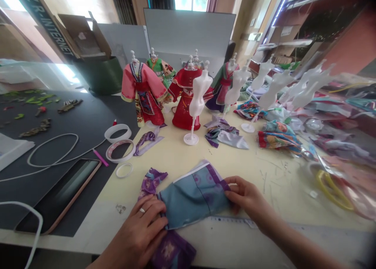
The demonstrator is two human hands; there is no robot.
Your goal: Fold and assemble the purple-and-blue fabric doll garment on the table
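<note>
A small blue doll garment (188,198) with purple trim at both ends lies spread on the pale worktable, with a white strip along its far edge. My left hand (147,222), a ring on one finger, is closed over its left end, fingers bent across the cloth. At the right end, my right hand (242,194) pinches the purple edge between thumb and fingers. A patterned purple piece of fabric (151,181) sits just beyond my left hand, and more purple patterned cloth (173,250) shows below it. A clear ruler (232,221) lies along the garment's near side.
White mini mannequins (200,94) stand beyond, beside others in dresses, such as a pink robe (141,83). Tape rolls (120,150), a pink pen (100,157), and a phone (64,194) with a white cable are leftward. Fabric bundles (279,138) and yellow-handled scissors (335,188) lie rightward.
</note>
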